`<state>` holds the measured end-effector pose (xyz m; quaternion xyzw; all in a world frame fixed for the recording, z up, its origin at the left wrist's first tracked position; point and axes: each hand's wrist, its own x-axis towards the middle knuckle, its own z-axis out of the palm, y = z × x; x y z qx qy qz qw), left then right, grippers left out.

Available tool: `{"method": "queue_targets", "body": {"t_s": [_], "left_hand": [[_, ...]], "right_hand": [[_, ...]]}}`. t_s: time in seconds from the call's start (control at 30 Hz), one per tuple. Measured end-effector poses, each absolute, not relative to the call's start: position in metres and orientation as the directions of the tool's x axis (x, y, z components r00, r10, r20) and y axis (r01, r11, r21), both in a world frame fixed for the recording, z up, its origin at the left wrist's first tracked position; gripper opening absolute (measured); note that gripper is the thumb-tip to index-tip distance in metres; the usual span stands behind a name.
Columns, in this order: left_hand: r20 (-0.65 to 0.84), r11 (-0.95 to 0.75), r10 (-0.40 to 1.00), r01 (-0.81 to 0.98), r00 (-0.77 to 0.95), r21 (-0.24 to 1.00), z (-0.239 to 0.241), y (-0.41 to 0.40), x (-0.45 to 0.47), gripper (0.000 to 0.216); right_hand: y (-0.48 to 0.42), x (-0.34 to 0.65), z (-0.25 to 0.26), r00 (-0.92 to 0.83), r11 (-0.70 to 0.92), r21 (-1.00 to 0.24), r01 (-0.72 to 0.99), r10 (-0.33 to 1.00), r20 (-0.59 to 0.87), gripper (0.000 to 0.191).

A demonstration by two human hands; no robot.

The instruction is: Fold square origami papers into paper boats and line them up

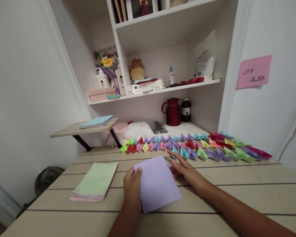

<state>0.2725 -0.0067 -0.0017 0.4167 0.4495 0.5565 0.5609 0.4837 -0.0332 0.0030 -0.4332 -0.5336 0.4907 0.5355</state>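
Observation:
A flat sheet of lilac paper is tilted up above the slatted table. My left hand pinches its left edge, thumb on top and fingers behind. Beside the sheet's upper right edge is my right hand, its fingers apart and partly stretched toward the rows of folded paper boats. Some of its lower fingers are behind or close to the paper, and I cannot tell whether they touch it. The nearest folded boats, a light blue paper boat among them, stand just beyond my right hand.
Left of my hands lies a stack of coloured paper, pale green on top. Several folded boats line the table's back. A small raised shelf holds more paper. A red jug and dark bottle stand behind.

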Motion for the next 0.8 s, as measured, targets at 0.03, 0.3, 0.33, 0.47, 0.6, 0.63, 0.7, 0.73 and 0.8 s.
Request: {"method": "queue_targets", "body": {"t_s": [0.03, 0.3, 0.33, 0.47, 0.6, 0.63, 0.7, 0.73, 0.8], "left_hand": [[-0.022, 0.024, 1.000, -0.223, 0.009, 0.975, -0.001, -0.005, 0.270, 0.039], [0.060, -0.041, 0.989, -0.145, 0.132, 0.989, -0.006, -0.006, 0.272, 0.034], [0.063, -0.043, 0.989, -0.149, 0.132, 0.988, -0.007, -0.006, 0.271, 0.035], [0.052, -0.033, 0.993, -0.173, 0.110, 0.984, -0.010, -0.003, 0.267, 0.049], [0.055, -0.020, 0.983, -0.196, 0.176, 0.980, -0.003, -0.004, 0.264, 0.089], [0.079, -0.035, 0.972, -0.191, 0.223, 0.981, 0.000, -0.006, 0.265, 0.094], [0.135, -0.089, 0.939, -0.157, 0.316, 0.984, 0.006, -0.012, 0.267, 0.096], [0.149, -0.112, 0.924, -0.124, 0.352, 0.986, 0.009, -0.015, 0.268, 0.092], [0.118, -0.099, 0.908, -0.066, 0.403, 0.993, 0.011, -0.020, 0.270, 0.078]], "right_hand": [[-0.034, 0.482, 0.003, -0.087, 0.151, -0.986, -0.068, 0.984, 0.157, 0.079], [-0.043, 0.475, 0.008, -0.308, 0.258, -0.954, 0.152, 0.930, 0.203, 0.062], [-0.044, 0.475, 0.009, -0.333, 0.261, -0.951, 0.166, 0.923, 0.195, 0.059], [-0.040, 0.475, 0.004, -0.307, 0.264, -0.934, 0.243, 0.934, 0.184, 0.033], [-0.032, 0.477, -0.006, -0.186, 0.152, -0.984, 0.097, 0.974, 0.132, 0.030], [-0.030, 0.478, -0.007, -0.157, 0.127, -0.992, 0.022, 0.980, 0.122, 0.034], [-0.029, 0.479, -0.009, -0.124, 0.096, -0.991, -0.091, 0.987, 0.107, 0.038], [-0.029, 0.480, -0.008, -0.124, 0.087, -0.989, -0.119, 0.987, 0.102, 0.038], [-0.031, 0.481, -0.006, -0.151, 0.073, -0.988, -0.135, 0.984, 0.093, 0.038]]}}
